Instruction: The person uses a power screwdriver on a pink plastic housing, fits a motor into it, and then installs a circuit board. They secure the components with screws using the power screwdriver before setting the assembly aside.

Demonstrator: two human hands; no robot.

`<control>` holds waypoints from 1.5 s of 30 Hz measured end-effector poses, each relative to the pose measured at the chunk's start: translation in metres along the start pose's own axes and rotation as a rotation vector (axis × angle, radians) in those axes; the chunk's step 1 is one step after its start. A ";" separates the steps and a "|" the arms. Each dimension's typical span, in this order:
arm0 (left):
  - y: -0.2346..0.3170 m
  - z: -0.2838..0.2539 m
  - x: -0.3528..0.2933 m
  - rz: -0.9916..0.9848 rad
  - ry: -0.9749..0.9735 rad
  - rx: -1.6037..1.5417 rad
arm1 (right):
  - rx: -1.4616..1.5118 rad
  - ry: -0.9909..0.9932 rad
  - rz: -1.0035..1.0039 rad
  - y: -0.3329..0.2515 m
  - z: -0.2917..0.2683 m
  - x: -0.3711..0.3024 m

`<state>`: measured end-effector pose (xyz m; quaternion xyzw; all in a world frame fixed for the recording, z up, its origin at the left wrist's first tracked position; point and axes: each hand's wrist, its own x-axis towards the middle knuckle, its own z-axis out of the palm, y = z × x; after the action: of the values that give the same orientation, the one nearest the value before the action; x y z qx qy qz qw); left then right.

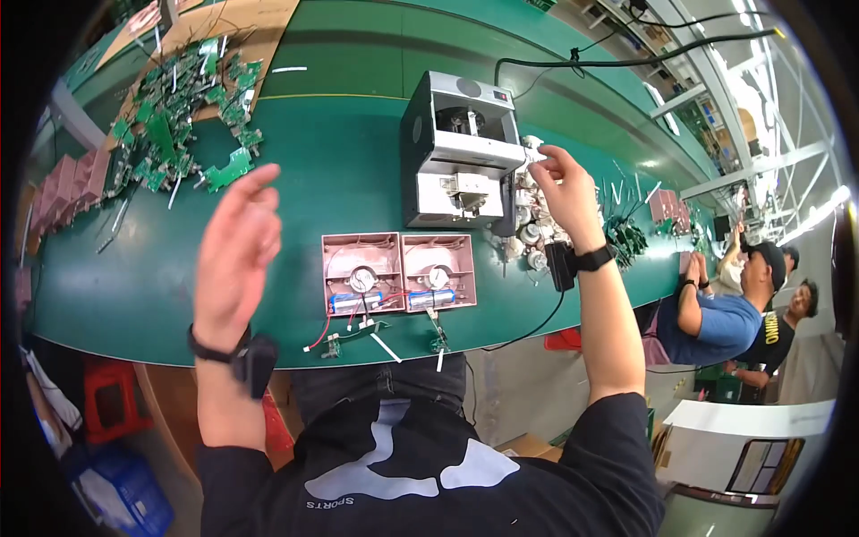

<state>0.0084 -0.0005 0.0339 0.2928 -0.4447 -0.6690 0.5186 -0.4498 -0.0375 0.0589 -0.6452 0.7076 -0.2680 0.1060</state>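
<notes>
My left hand (237, 246) hangs in the air above the green table (340, 170), fingers loosely spread and holding nothing. My right hand (565, 190) is raised at the right side of a grey and white machine (456, 148), its fingertips pinching a small white part at the machine's edge. Two pink open cases (398, 271) lie side by side at the table's front edge. Each holds a round part, a blue cylinder and red wires, with small green boards hanging off the front.
A heap of green circuit boards (179, 107) lies at the back left, next to pink cases (67, 188). White round parts (530, 228) pile up right of the machine. Other people (743, 309) sit at the far right. A red stool (112, 398) stands lower left.
</notes>
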 end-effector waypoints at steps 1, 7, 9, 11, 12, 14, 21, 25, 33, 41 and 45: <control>0.018 0.017 0.001 0.050 -0.100 -0.255 | 0.007 0.003 -0.018 0.017 -0.014 0.026; 0.065 0.041 -0.012 0.298 -0.424 -0.989 | 0.254 -0.216 0.226 0.062 -0.024 0.080; 0.052 0.043 -0.014 0.273 -0.290 -0.976 | 0.297 -0.297 0.265 0.064 -0.013 0.094; 0.055 0.045 -0.020 0.232 -0.172 -0.990 | 0.167 -0.327 0.212 0.056 -0.005 0.097; 0.057 0.045 -0.024 0.250 -0.158 -0.975 | 0.085 -0.327 0.199 0.056 -0.010 0.093; 0.055 0.046 -0.026 0.250 -0.153 -0.970 | 0.086 -0.354 0.115 0.050 -0.011 0.086; 0.024 0.036 -0.006 0.118 -0.123 0.181 | 0.243 -0.134 0.111 0.007 -0.028 0.048; 0.000 0.029 0.017 0.104 -0.205 0.853 | 0.518 0.115 -0.083 -0.009 -0.050 -0.020; -0.050 0.026 0.036 -0.015 -0.435 0.849 | 0.906 0.422 -0.183 0.003 -0.011 -0.073; -0.056 0.029 0.029 0.013 -0.379 0.845 | 1.216 0.535 -0.166 -0.053 -0.025 -0.051; -0.060 0.039 0.026 0.035 -0.349 0.885 | 1.262 0.467 -0.274 -0.101 -0.037 -0.034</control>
<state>-0.0589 -0.0102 -0.0010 0.3614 -0.7723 -0.4457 0.2724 -0.3768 0.0019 0.1358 -0.4691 0.3322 -0.7720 0.2715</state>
